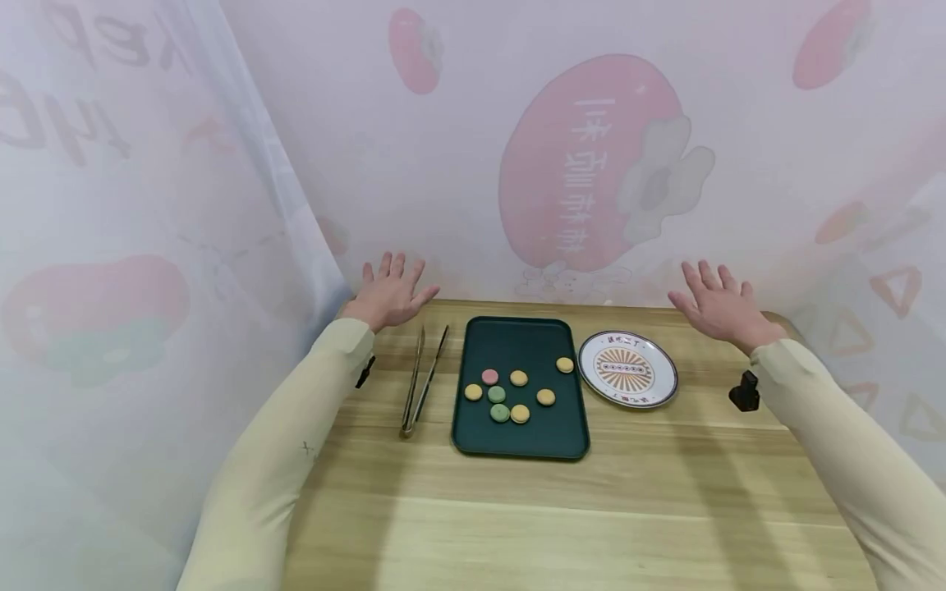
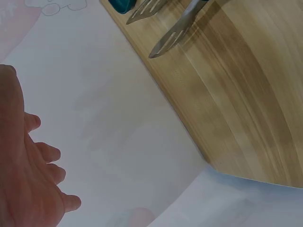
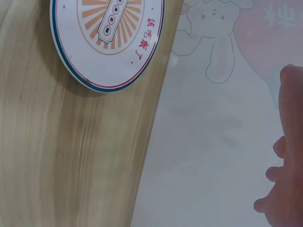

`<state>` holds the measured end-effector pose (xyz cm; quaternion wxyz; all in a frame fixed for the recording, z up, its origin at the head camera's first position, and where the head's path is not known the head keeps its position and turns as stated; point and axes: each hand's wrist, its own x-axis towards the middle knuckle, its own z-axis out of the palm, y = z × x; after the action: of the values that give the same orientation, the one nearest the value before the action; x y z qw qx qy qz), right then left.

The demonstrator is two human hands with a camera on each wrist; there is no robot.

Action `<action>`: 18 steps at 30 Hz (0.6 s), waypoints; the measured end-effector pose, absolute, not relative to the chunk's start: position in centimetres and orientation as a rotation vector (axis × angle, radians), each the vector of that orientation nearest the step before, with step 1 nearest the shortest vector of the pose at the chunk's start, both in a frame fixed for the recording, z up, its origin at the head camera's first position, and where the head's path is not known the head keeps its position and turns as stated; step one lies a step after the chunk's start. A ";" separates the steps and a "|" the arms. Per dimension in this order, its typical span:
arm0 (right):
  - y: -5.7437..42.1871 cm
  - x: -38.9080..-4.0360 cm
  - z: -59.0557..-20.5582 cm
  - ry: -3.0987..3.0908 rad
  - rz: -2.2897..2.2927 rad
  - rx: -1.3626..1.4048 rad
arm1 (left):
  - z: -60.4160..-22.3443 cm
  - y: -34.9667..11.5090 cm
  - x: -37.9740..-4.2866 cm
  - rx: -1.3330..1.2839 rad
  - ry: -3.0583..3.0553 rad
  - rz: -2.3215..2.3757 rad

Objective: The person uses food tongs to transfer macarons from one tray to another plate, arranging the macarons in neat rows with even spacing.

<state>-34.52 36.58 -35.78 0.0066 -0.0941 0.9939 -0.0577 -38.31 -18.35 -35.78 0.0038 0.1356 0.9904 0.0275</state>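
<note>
Metal tongs (image 1: 408, 425), slender, V-spread, lie left of a dark green, round-cornered tray (image 1: 517, 345) bearing small round macarons (image 1: 519, 378); glossy white plate (image 1: 626, 369) just beside its right edge. My left hand (image 1: 390, 297) and right hand (image 1: 724, 310): fingers spread, holding nothing.

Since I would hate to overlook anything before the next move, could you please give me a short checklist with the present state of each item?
1. Left grip holds nothing, fingers spread: ok.
2. Right grip holds nothing, fingers spread: ok.
3. Tongs lie to the left of the dark tray, apart from it, their two arms spread: ok.
4. All eight macarons lie within the tray, one yellow near its right rim: ok.
5. Plate lies printed side up, to the right of the tray: ok.
6. Plate stands free of the tray's edge: cannot tell; they look very close.
</note>
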 end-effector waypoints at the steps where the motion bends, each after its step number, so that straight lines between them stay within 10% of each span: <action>1: 36.5 -34.5 -35.9 3.115 -0.190 -0.295 | -35.8 -18.3 -38.3 0.423 3.108 0.087; 18: 35.2 -33.7 -37.6 3.127 -0.191 -0.320 | -37.7 -18.5 -37.3 0.435 3.092 0.128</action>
<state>-33.70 35.25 -37.60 -0.0036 -0.1017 0.9930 -0.0607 -37.29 -18.55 -37.65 0.0084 0.1392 0.9894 0.0410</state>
